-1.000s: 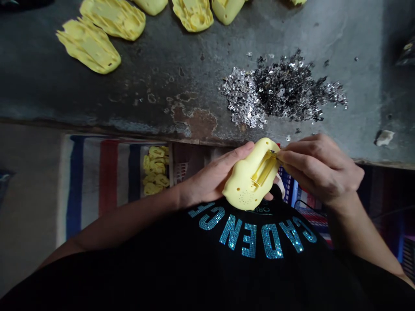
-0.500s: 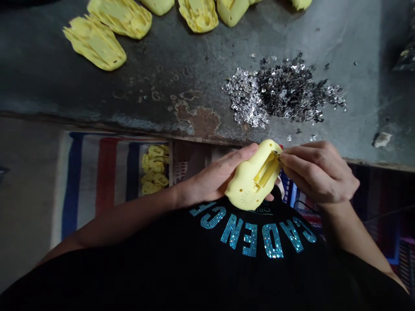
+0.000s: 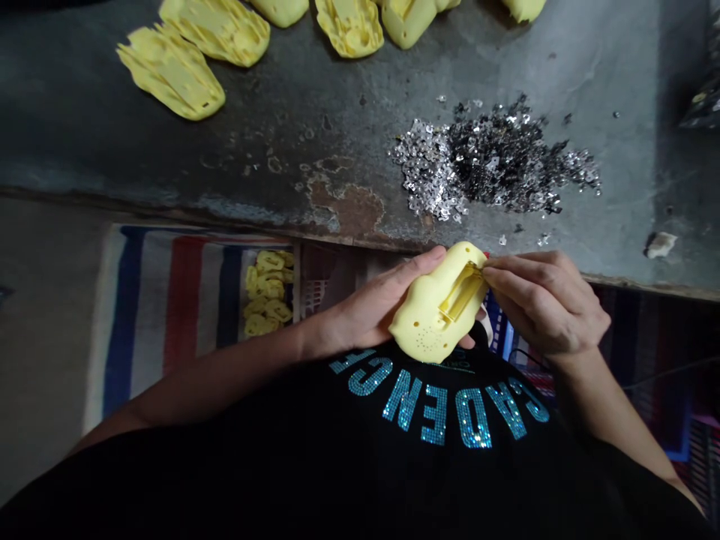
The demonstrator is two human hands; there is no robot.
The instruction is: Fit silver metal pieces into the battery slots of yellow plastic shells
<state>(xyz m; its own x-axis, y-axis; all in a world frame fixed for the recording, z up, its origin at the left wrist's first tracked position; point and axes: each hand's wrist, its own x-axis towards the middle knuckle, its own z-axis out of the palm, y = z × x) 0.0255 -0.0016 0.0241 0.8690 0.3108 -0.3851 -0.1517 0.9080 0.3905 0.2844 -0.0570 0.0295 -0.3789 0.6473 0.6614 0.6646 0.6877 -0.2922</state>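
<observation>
My left hand (image 3: 388, 292) is wrapped round a yellow plastic shell (image 3: 427, 304), held tilted in front of my chest. A long battery-style slot, a patch of small holes and a few screw holes show on its face. At the slot's upper end, the fingers of my right hand (image 3: 545, 300) are pinched together against the shell's edge. Whatever they hold is too small and too covered to make out. Beyond the shell, a pile of small shiny metal pieces (image 3: 495, 161) lies spread on the grey table (image 3: 270, 165).
Several yellow shell halves (image 3: 174, 71) lie along the far side of the table. Below its chipped front edge, yellow parts (image 3: 268, 292) sit in a container beside a striped woven sheet (image 3: 185, 300). A whitish lump (image 3: 661, 244) rests at the right.
My right hand has shifted slightly left, its pinched fingers still at the slot's upper end. The shell has barely moved in my left hand. The view has shifted a little.
</observation>
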